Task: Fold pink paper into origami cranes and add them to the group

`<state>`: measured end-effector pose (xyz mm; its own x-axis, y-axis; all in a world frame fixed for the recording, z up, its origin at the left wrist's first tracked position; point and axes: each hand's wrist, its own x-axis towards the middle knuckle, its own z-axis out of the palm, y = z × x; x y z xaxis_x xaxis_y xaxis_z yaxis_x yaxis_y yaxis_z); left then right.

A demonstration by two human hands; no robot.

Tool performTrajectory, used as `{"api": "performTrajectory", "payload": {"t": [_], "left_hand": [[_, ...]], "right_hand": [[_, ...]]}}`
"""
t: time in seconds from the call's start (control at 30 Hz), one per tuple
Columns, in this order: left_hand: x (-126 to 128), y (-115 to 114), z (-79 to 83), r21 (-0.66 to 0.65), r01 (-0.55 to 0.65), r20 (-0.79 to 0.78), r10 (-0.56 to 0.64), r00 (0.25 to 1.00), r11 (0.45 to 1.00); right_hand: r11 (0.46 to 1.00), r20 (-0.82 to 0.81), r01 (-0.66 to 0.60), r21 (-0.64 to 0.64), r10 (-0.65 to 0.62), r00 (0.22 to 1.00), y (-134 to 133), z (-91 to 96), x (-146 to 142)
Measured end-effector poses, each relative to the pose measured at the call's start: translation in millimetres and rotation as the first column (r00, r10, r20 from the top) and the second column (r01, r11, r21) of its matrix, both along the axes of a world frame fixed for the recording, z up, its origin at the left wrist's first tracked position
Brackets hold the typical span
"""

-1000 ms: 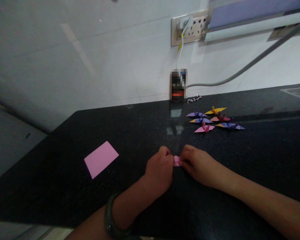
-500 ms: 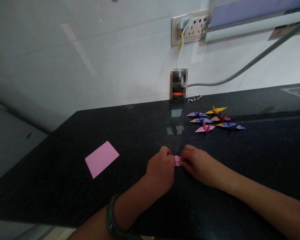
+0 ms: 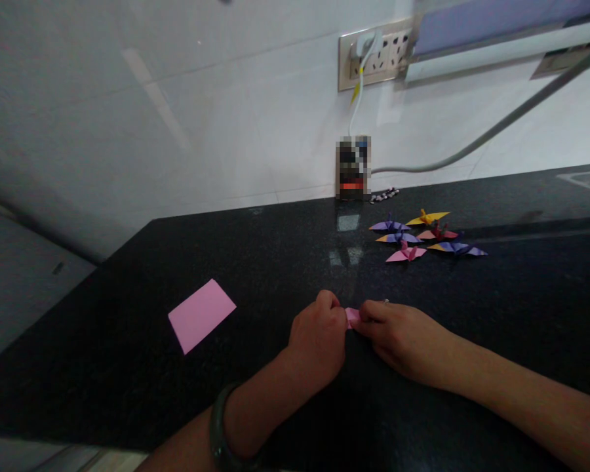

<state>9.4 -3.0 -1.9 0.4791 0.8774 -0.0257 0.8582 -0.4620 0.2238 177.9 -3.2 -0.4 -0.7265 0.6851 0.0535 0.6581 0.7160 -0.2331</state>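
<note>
My left hand [image 3: 317, 341] and my right hand [image 3: 403, 337] meet on the black counter [image 3: 128, 380], both pinched on a small folded pink paper [image 3: 353, 316] that shows only between the fingertips. A dark green bangle [image 3: 221, 426] sits on my left wrist. A flat pink sheet [image 3: 201, 314] lies to the left of my hands, apart from them.
Several finished paper cranes [image 3: 425, 237] in purple, yellow and pink stand behind my right hand. A small dark device [image 3: 353, 168] leans on the white wall, with a white cable [image 3: 356, 105] running up to the wall socket [image 3: 373, 59]. A grey hose [image 3: 496, 128] crosses the wall at right.
My right hand has flattened and slid slightly left over the pink paper; my left hand stays pinched. The view has shifted a little.
</note>
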Motion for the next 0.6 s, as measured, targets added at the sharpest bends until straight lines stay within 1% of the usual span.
{"api": "performTrajectory", "payload": {"t": [0.17,0.27,0.3,0.37,0.4,0.43,0.5,0.6], "left_hand": [[-6.9,5.0,-1.1,-0.032,0.024,0.067,-0.022,0.998,0.999],[-11.4,4.1,5.2,-0.021,-0.001,0.088,0.003,0.996,1.0],[-12.2,2.3,8.6,-0.013,0.008,0.085,-0.007,0.996,1.0],[-11.7,-3.3,16.4,0.008,0.078,0.033,-0.078,0.996,0.997],[-10.5,-6.8,20.0,0.014,0.107,-0.023,-0.106,0.994,0.994],[-8.8,-10.3,23.0,0.022,0.115,-0.081,-0.113,0.99,0.993],[-4.4,-16.4,26.2,0.029,0.095,-0.18,-0.088,0.98,0.995],[1.4,-20.9,24.5,0.026,0.114,-0.246,-0.105,0.964,0.993]], "right_hand": [[0.999,0.006,-0.001,-0.044,0.001,1.0,3.2,-1.3,2.8],[0.998,0.011,0.002,-0.064,-0.001,1.0,4.8,-1.8,5.1],[0.998,0.009,0.003,-0.065,-0.002,1.0,4.9,-1.7,5.9],[0.998,0.002,0.001,-0.065,-0.001,1.0,4.9,-1.0,7.3],[0.998,-0.002,-0.002,-0.063,0.002,1.0,4.8,-0.5,7.8],[0.998,-0.006,-0.007,-0.062,0.007,1.0,4.8,0.0,8.3],[0.998,-0.005,-0.014,-0.054,0.013,1.0,5.3,1.1,9.0],[0.999,0.018,-0.017,-0.038,0.018,1.0,6.4,2.0,9.4]]}}
